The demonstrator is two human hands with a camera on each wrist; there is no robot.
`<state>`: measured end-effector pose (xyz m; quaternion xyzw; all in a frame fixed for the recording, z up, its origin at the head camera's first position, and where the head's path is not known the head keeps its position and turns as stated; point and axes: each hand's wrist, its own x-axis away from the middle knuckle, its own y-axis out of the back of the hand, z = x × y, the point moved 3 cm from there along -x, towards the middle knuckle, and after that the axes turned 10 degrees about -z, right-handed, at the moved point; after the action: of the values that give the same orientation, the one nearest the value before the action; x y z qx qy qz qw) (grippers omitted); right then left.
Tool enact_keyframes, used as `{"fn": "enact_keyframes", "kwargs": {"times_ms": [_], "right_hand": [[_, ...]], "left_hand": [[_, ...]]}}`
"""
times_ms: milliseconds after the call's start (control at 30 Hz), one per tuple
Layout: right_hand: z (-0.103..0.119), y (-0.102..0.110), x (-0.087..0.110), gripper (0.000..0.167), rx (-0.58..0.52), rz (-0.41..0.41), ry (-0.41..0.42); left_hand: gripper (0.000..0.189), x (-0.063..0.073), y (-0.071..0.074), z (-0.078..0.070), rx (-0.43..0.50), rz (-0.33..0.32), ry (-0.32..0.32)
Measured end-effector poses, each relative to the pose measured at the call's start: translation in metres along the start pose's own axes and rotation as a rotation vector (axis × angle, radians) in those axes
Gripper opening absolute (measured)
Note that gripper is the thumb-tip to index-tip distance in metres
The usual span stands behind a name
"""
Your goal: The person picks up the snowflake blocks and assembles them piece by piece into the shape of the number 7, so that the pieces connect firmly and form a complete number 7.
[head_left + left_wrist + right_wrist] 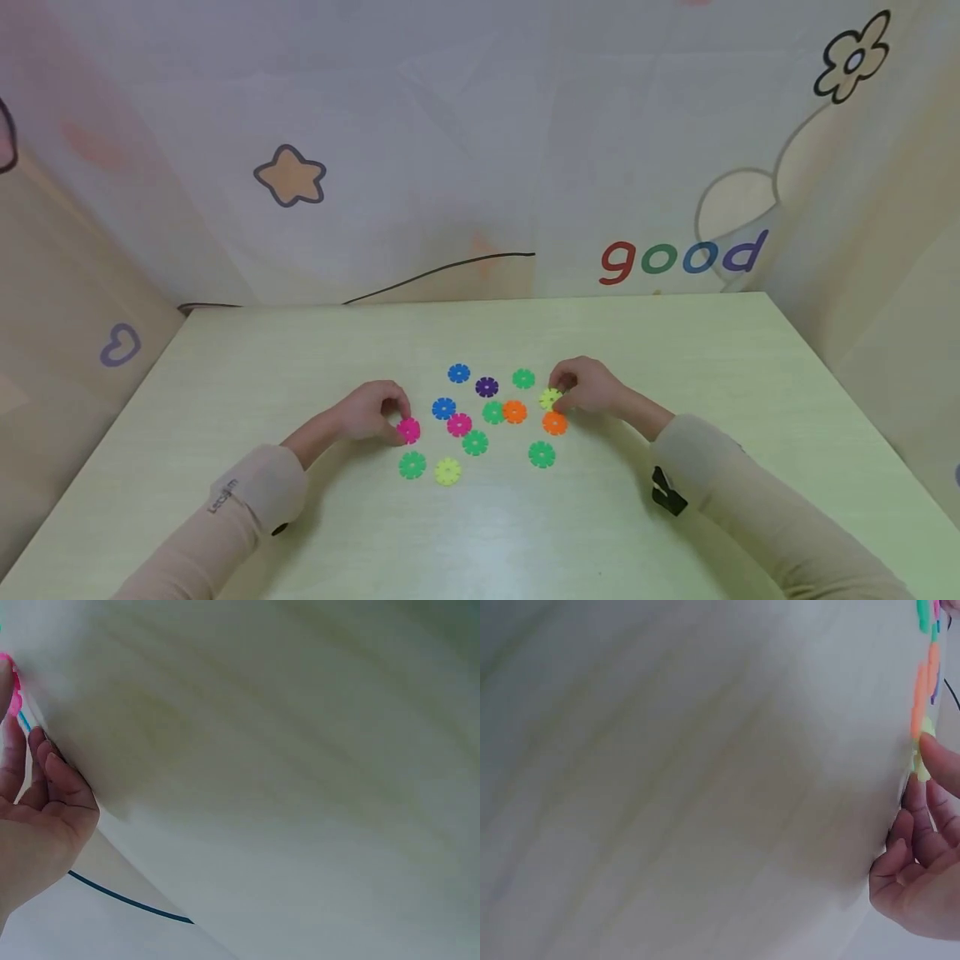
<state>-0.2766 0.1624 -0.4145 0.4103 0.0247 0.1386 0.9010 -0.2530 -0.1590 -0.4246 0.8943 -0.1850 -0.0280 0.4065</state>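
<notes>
In the head view several notched plastic snowflake discs lie spread over the middle of the table. My left hand [372, 408] pinches a pink snowflake disc [408, 431] at the left end of the spread, thumb and index finger at its edge. The same pink disc [15, 688] shows at the left edge of the left wrist view. At the right end my right hand [588, 385] pinches a yellow snowflake disc [551, 399], partly covered by the fingers. Just below that one lies an orange disc [555, 423]. A green disc [412, 465] lies below my left hand.
Between the hands lie blue [459, 373], purple [487, 387], another pink [460, 425], another orange [514, 412] and several green discs [475, 442]. Another yellow disc [447, 472] is nearer the front. A printed curtain [465, 167] hangs behind the pale table [480, 533].
</notes>
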Motion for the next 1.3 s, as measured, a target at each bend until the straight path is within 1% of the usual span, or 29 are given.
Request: {"fn": "enact_keyframes", "kwargs": {"times_ms": [67, 200, 300, 433, 500, 567, 667, 800, 933, 1033, 1167, 1300], "right_hand": [[0.0, 0.001, 0.001, 0.015, -0.021, 0.002, -0.018], [0.0, 0.005, 0.002, 0.013, -0.046, 0.0, -0.038], [-0.002, 0.007, 0.003, 0.014, -0.059, -0.005, -0.046], [-0.003, 0.008, 0.004, 0.014, -0.098, -0.006, -0.048], [-0.004, 0.008, 0.004, 0.014, -0.118, -0.006, -0.046], [-0.003, 0.009, 0.005, 0.014, -0.136, -0.004, -0.04], [0.0, 0.01, 0.008, 0.014, -0.147, -0.012, -0.035], [0.004, 0.011, 0.011, 0.016, -0.175, -0.025, -0.027], [0.008, 0.01, 0.015, 0.017, -0.21, -0.021, -0.006], [0.011, 0.01, 0.019, 0.017, -0.223, -0.017, 0.013], [0.016, 0.011, 0.026, 0.016, -0.251, -0.013, 0.013], [0.024, 0.01, 0.031, 0.016, -0.289, -0.017, 0.008]], "left_hand": [[0.019, 0.0, 0.001, 0.0, 0.034, 0.0, 0.006], [0.021, 0.001, 0.002, -0.002, 0.075, 0.018, -0.012], [0.028, 0.001, 0.001, -0.004, 0.039, 0.039, -0.02], [0.027, 0.0, -0.003, -0.006, -0.031, 0.044, 0.011], [0.027, 0.001, -0.003, -0.007, -0.059, 0.032, 0.022], [0.026, 0.002, -0.002, -0.009, -0.068, 0.018, 0.029], [0.023, 0.004, 0.001, -0.01, -0.064, 0.01, 0.012], [0.019, 0.007, 0.007, -0.01, -0.002, 0.028, -0.022], [0.023, 0.01, 0.014, -0.013, 0.093, 0.035, -0.062], [0.028, 0.013, 0.017, -0.017, 0.143, 0.026, -0.107], [0.029, 0.016, 0.016, -0.025, 0.201, 0.005, -0.153], [0.03, 0.022, 0.014, -0.034, 0.293, -0.031, -0.16]]}}
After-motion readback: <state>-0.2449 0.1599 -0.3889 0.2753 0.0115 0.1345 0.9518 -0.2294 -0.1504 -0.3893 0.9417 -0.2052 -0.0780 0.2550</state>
